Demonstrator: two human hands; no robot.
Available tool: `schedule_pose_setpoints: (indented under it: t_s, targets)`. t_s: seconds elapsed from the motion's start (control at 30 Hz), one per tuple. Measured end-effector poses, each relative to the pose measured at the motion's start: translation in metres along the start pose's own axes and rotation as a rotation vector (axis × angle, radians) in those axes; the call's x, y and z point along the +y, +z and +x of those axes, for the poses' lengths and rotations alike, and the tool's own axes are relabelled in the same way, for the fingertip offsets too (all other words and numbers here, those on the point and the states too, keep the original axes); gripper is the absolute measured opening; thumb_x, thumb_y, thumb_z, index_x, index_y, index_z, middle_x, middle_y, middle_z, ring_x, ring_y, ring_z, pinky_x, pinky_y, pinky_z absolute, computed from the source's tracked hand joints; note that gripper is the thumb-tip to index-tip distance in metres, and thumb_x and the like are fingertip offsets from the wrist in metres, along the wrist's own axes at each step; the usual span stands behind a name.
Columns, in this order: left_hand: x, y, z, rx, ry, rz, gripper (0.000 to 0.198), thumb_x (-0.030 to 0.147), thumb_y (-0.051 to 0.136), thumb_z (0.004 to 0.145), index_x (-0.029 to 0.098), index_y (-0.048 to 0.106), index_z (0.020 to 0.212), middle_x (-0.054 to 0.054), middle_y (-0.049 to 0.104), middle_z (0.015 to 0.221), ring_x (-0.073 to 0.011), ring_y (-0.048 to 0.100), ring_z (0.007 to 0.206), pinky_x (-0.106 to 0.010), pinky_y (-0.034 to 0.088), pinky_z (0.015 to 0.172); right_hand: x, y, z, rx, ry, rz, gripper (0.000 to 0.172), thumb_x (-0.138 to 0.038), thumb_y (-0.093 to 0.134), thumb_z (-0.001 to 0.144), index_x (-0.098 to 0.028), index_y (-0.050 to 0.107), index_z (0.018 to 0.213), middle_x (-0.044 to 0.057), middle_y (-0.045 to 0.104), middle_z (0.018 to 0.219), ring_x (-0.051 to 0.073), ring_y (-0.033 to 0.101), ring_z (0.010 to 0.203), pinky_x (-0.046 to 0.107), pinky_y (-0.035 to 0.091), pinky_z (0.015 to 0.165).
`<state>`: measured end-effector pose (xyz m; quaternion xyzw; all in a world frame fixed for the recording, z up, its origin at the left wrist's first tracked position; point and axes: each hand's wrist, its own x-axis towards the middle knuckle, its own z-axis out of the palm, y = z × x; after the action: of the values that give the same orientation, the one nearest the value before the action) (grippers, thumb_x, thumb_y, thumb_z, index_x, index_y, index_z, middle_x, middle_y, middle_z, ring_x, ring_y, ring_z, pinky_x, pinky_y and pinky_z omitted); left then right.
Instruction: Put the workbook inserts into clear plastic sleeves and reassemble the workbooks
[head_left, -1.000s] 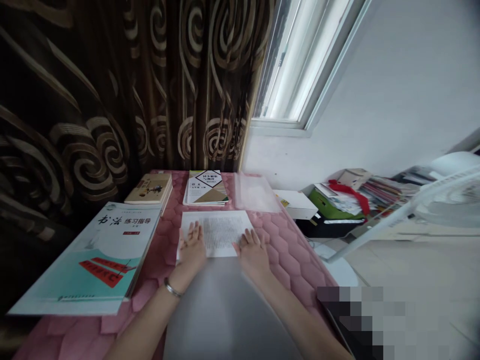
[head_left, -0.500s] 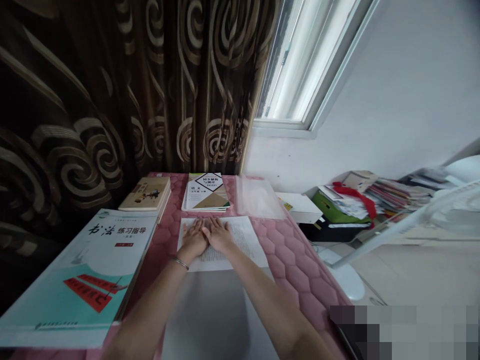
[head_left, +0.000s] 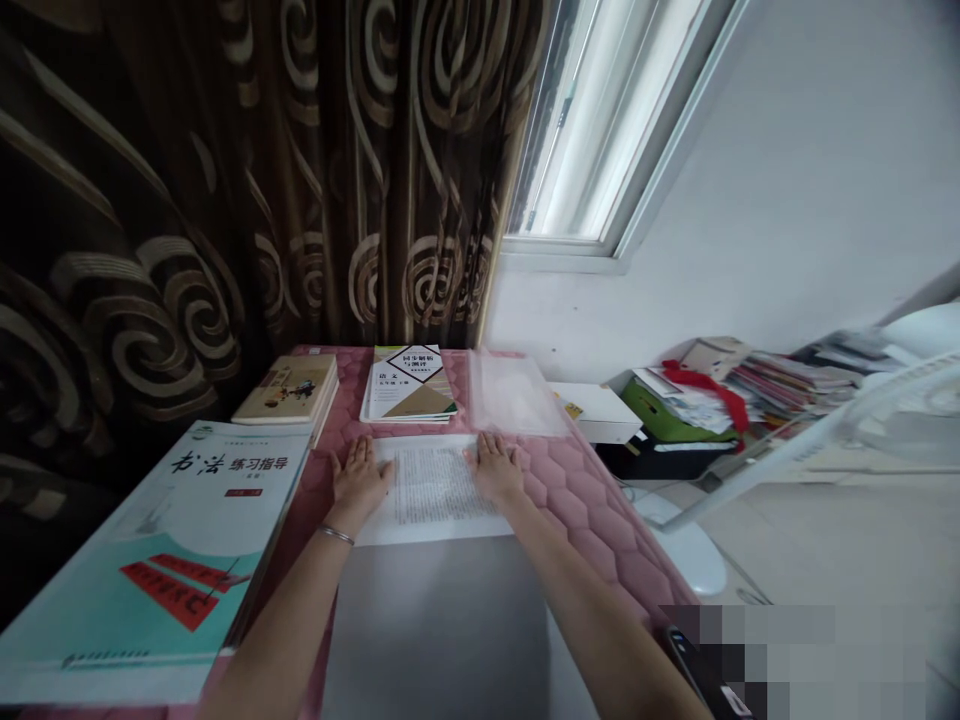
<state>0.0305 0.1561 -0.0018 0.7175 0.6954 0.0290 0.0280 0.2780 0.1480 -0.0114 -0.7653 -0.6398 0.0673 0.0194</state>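
A white sheet of printed text (head_left: 435, 485) lies on the table in front of me, its lower part meeting a plain grey-white sheet (head_left: 442, 620). At its left edge my left hand (head_left: 361, 480) rests flat, fingers spread, with a bracelet on the wrist. My right hand (head_left: 496, 470) lies flat on the right edge, fingers stretched out. Neither hand grips anything. Just beyond the sheet is a small stack of workbooks (head_left: 411, 382), and right of it a translucent plastic sheet or sleeve (head_left: 514, 395).
The table has a pink quilted cover (head_left: 577, 520). Large teal-and-white books (head_left: 172, 560) and a tan book stack (head_left: 289, 390) stand at left. To the right are a white box (head_left: 600, 412), a white stand's base (head_left: 690, 560) and a dark phone-like object (head_left: 701, 665).
My hands have slid apart from the middle of the printed sheet to its left and right edges, uncovering the text. The view has shifted slightly.
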Motion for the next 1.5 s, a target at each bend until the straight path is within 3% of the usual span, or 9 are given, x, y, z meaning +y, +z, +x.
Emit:
schedule_pose_setpoints:
  t_s: [0.17, 0.3, 0.47, 0.6, 0.87, 1.07, 1.3, 1.4, 1.5]
  targets:
    - [0.001, -0.007, -0.005, -0.013, -0.023, 0.002, 0.066, 0.045, 0.027, 0.094, 0.010, 0.031, 0.151, -0.015, 0.026, 0.159, -0.0285, 0.019, 0.148, -0.060, 0.013, 0.117, -0.002, -0.002, 0.000, -0.002, 0.017, -0.006, 0.066, -0.047, 0.011, 0.100, -0.012, 0.023, 0.154, 0.011, 0.022, 0.161, 0.025, 0.014, 0.148, 0.051, 0.013, 0.116]
    - [-0.001, -0.007, -0.040, 0.008, -0.039, 0.039, 0.058, 0.037, 0.031, 0.094, 0.012, 0.043, 0.146, -0.015, 0.032, 0.157, -0.0303, 0.018, 0.148, -0.063, 0.015, 0.115, -0.013, -0.010, -0.005, -0.001, 0.013, -0.016, 0.063, -0.045, 0.020, 0.100, -0.011, 0.029, 0.152, 0.014, 0.024, 0.160, 0.032, 0.010, 0.148, 0.059, 0.015, 0.112]
    - [-0.003, -0.003, -0.088, 0.045, -0.074, -0.031, 0.052, 0.033, 0.031, 0.096, 0.019, 0.048, 0.142, -0.010, 0.037, 0.156, -0.0304, 0.029, 0.145, -0.061, 0.026, 0.113, -0.082, -0.012, -0.030, 0.115, -0.198, 0.027, 0.060, -0.053, 0.036, 0.096, -0.010, 0.053, 0.134, 0.023, 0.043, 0.145, 0.036, 0.034, 0.135, 0.050, 0.029, 0.106]
    - [-0.005, 0.000, -0.096, 0.143, -0.045, -0.062, 0.048, 0.031, 0.034, 0.095, 0.018, 0.054, 0.137, -0.013, 0.047, 0.149, -0.0318, 0.036, 0.140, -0.060, 0.026, 0.113, -0.146, -0.004, -0.044, 0.093, -0.276, 0.146, 0.061, -0.061, 0.050, 0.089, -0.011, 0.060, 0.123, 0.022, 0.057, 0.129, 0.034, 0.049, 0.121, 0.043, 0.040, 0.096]
    - [-0.007, 0.011, -0.093, 0.186, -0.052, -0.086, 0.048, 0.029, 0.038, 0.094, 0.017, 0.056, 0.136, -0.011, 0.048, 0.148, -0.0314, 0.040, 0.137, -0.059, 0.025, 0.115, -0.185, -0.004, 0.008, -0.039, -0.166, 0.191, 0.057, -0.062, 0.061, 0.082, -0.011, 0.072, 0.105, 0.018, 0.073, 0.105, 0.030, 0.066, 0.102, 0.036, 0.048, 0.088]
    - [-0.006, 0.013, -0.095, 0.206, -0.063, -0.099, 0.048, 0.030, 0.040, 0.093, 0.019, 0.054, 0.138, -0.010, 0.048, 0.148, -0.0312, 0.041, 0.136, -0.057, 0.032, 0.111, -0.198, -0.007, 0.043, -0.060, -0.087, 0.216, 0.055, -0.058, 0.059, 0.085, -0.012, 0.069, 0.114, 0.019, 0.071, 0.111, 0.029, 0.068, 0.100, 0.037, 0.050, 0.085]
    - [-0.008, 0.010, -0.093, 0.185, -0.056, -0.072, 0.049, 0.032, 0.039, 0.093, 0.019, 0.054, 0.138, -0.012, 0.049, 0.147, -0.0329, 0.042, 0.135, -0.058, 0.029, 0.112, -0.186, -0.008, 0.021, 0.000, -0.200, 0.218, 0.039, -0.047, 0.053, 0.092, -0.016, 0.070, 0.110, 0.015, 0.070, 0.116, 0.028, 0.062, 0.112, 0.040, 0.042, 0.096]
    - [-0.010, 0.011, -0.091, 0.196, -0.037, -0.030, 0.050, 0.031, 0.037, 0.093, 0.021, 0.054, 0.139, -0.012, 0.046, 0.149, -0.0336, 0.035, 0.140, -0.060, 0.023, 0.115, -0.146, -0.009, -0.001, 0.056, -0.257, 0.216, 0.027, -0.041, 0.057, 0.090, -0.022, 0.070, 0.105, 0.009, 0.067, 0.121, 0.025, 0.055, 0.120, 0.037, 0.039, 0.098]
    - [-0.001, 0.008, -0.086, 0.181, -0.022, 0.037, 0.052, 0.021, 0.032, 0.093, 0.019, 0.050, 0.142, -0.013, 0.040, 0.153, -0.0336, 0.026, 0.145, -0.064, 0.015, 0.115, -0.083, -0.013, -0.020, 0.076, -0.198, 0.206, 0.022, -0.040, 0.062, 0.087, -0.022, 0.071, 0.096, 0.009, 0.069, 0.113, 0.024, 0.058, 0.112, 0.036, 0.039, 0.094]
